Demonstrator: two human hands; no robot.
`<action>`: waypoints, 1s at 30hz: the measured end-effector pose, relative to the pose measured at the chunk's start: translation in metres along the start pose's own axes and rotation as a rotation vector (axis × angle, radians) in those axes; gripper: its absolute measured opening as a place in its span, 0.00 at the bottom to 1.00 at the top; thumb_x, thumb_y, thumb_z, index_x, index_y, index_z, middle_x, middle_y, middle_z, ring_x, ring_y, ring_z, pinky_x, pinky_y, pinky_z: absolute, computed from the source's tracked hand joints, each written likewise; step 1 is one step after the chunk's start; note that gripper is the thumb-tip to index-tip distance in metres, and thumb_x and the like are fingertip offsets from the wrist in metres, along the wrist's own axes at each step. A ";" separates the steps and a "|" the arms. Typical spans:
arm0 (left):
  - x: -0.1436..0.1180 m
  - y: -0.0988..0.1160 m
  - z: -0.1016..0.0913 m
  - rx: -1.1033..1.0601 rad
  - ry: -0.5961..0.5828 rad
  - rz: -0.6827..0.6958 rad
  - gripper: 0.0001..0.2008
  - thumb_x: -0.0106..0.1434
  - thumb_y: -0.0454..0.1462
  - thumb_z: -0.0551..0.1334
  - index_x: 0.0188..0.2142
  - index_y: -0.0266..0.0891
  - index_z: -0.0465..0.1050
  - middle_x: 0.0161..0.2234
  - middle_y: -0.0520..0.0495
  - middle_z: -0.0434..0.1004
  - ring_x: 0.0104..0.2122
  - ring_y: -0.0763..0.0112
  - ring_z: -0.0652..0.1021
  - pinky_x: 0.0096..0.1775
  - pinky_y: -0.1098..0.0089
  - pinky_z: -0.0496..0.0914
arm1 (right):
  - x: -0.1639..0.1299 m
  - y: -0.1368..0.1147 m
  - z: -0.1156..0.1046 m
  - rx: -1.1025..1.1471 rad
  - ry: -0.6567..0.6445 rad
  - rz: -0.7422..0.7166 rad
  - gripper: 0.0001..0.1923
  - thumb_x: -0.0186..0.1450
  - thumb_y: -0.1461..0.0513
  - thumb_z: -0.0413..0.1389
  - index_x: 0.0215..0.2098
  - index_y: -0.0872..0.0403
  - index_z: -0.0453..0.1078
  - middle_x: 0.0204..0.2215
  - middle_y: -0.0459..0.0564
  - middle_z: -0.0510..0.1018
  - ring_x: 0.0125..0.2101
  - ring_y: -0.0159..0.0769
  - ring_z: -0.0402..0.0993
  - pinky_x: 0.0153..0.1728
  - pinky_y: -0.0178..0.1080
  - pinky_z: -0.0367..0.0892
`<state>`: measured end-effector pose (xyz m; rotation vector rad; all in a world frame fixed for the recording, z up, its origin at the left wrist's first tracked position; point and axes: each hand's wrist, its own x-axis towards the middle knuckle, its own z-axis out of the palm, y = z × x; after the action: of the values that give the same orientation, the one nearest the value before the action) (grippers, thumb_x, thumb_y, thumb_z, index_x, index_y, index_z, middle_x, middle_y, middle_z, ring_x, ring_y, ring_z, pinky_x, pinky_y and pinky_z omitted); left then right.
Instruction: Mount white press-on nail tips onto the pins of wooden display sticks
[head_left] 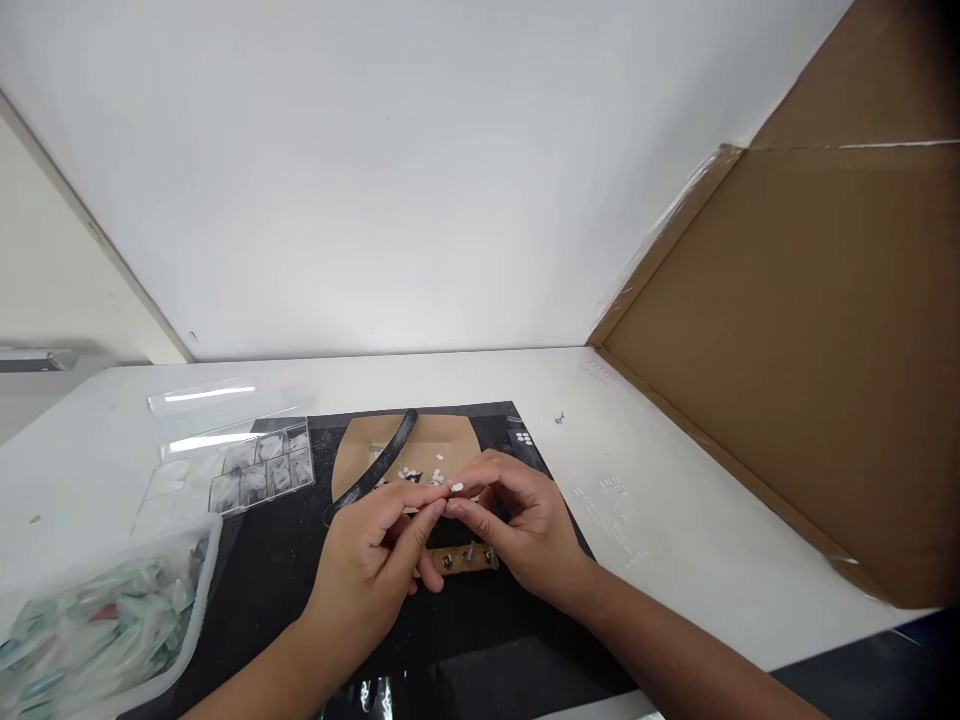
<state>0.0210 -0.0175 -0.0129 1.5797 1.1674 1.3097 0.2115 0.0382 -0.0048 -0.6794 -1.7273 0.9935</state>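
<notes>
My left hand (379, 550) and my right hand (529, 520) meet fingertip to fingertip above the black mat. A small white oval piece (457, 487) shows at the right index fingertip, between that finger and the thumb. Left thumb and index finger are pinched together against it; whatever they grip is hidden. Just beyond the fingers, a tan tray (457, 432) carries loose white bits (437, 477) and a curved black nail file (390, 455). Below the hands lies a brown strip (459, 568) with several small metal-like stands on it, partly covered by the left fingers.
At left, a clear compartment box (262, 465) with its lid open holds pale pieces. A plastic tub (214, 570) full of small bags stands nearer me. Clear bits (611, 505) lie on the white table right of the black mat (420, 650). A cardboard panel (810, 330) rises at right.
</notes>
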 end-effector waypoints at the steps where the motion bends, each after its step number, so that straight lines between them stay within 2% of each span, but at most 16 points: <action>1: 0.000 0.000 0.000 0.015 -0.003 0.001 0.12 0.77 0.40 0.61 0.52 0.42 0.81 0.24 0.54 0.82 0.17 0.77 0.80 0.21 0.81 0.74 | 0.000 0.001 0.000 0.008 0.006 0.001 0.04 0.69 0.60 0.68 0.41 0.50 0.80 0.35 0.48 0.81 0.31 0.32 0.78 0.27 0.33 0.73; 4: -0.001 0.001 -0.001 0.052 -0.014 0.012 0.12 0.77 0.40 0.60 0.54 0.42 0.80 0.20 0.56 0.80 0.17 0.77 0.80 0.23 0.81 0.75 | 0.000 0.002 0.000 0.021 0.014 0.016 0.04 0.70 0.60 0.66 0.43 0.50 0.80 0.36 0.49 0.82 0.33 0.33 0.81 0.29 0.33 0.75; 7: -0.001 0.001 -0.001 0.068 -0.020 0.026 0.12 0.78 0.40 0.60 0.54 0.43 0.80 0.20 0.57 0.81 0.18 0.77 0.81 0.25 0.80 0.76 | -0.002 0.002 0.000 0.018 -0.019 0.061 0.05 0.73 0.59 0.64 0.45 0.50 0.80 0.42 0.52 0.85 0.37 0.36 0.85 0.33 0.35 0.78; 11: 0.000 0.003 -0.002 0.108 -0.023 0.089 0.10 0.77 0.38 0.61 0.51 0.44 0.81 0.35 0.51 0.88 0.20 0.79 0.82 0.29 0.78 0.78 | -0.005 0.001 -0.002 -0.044 -0.030 0.093 0.06 0.75 0.58 0.61 0.47 0.50 0.79 0.44 0.53 0.86 0.34 0.35 0.85 0.35 0.38 0.80; 13: 0.002 0.005 -0.004 0.169 0.015 0.139 0.10 0.76 0.36 0.61 0.51 0.43 0.81 0.39 0.49 0.88 0.21 0.79 0.82 0.29 0.77 0.78 | -0.006 0.000 -0.003 -0.120 -0.003 0.067 0.06 0.75 0.58 0.60 0.47 0.50 0.78 0.42 0.52 0.86 0.32 0.34 0.83 0.33 0.36 0.78; 16: 0.006 0.009 -0.008 0.274 0.085 0.243 0.09 0.74 0.35 0.63 0.49 0.42 0.81 0.40 0.47 0.86 0.23 0.78 0.80 0.26 0.76 0.76 | -0.004 -0.002 -0.005 -0.207 -0.029 0.036 0.06 0.75 0.59 0.60 0.46 0.50 0.78 0.40 0.51 0.86 0.30 0.32 0.81 0.28 0.34 0.74; 19: 0.008 0.010 -0.010 0.290 0.097 0.315 0.10 0.72 0.32 0.63 0.50 0.41 0.82 0.41 0.45 0.83 0.26 0.77 0.80 0.24 0.77 0.74 | -0.002 -0.006 -0.009 -0.247 -0.101 -0.010 0.06 0.75 0.61 0.59 0.47 0.50 0.78 0.38 0.50 0.85 0.33 0.35 0.82 0.32 0.36 0.76; 23: 0.008 0.010 -0.010 0.275 0.080 0.346 0.12 0.70 0.30 0.65 0.49 0.42 0.82 0.42 0.45 0.81 0.29 0.75 0.81 0.23 0.79 0.74 | 0.000 -0.009 -0.012 -0.283 -0.157 -0.105 0.08 0.74 0.64 0.58 0.49 0.49 0.79 0.39 0.50 0.84 0.37 0.37 0.80 0.39 0.40 0.77; 27: 0.008 0.010 -0.010 0.300 0.090 0.352 0.11 0.69 0.29 0.66 0.47 0.42 0.83 0.41 0.45 0.81 0.33 0.73 0.82 0.23 0.81 0.73 | 0.000 -0.009 -0.014 -0.266 -0.183 -0.122 0.10 0.74 0.65 0.57 0.50 0.49 0.78 0.41 0.51 0.80 0.37 0.36 0.77 0.35 0.38 0.76; 30: 0.008 0.010 -0.010 0.314 0.061 0.341 0.11 0.69 0.29 0.67 0.48 0.43 0.83 0.42 0.45 0.81 0.32 0.74 0.82 0.22 0.82 0.74 | 0.000 -0.009 -0.014 -0.258 -0.175 -0.131 0.08 0.74 0.65 0.57 0.48 0.50 0.77 0.39 0.51 0.79 0.36 0.35 0.76 0.33 0.37 0.74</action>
<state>0.0131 -0.0129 0.0001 2.0502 1.2241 1.4491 0.2241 0.0383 0.0053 -0.6470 -2.0502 0.7645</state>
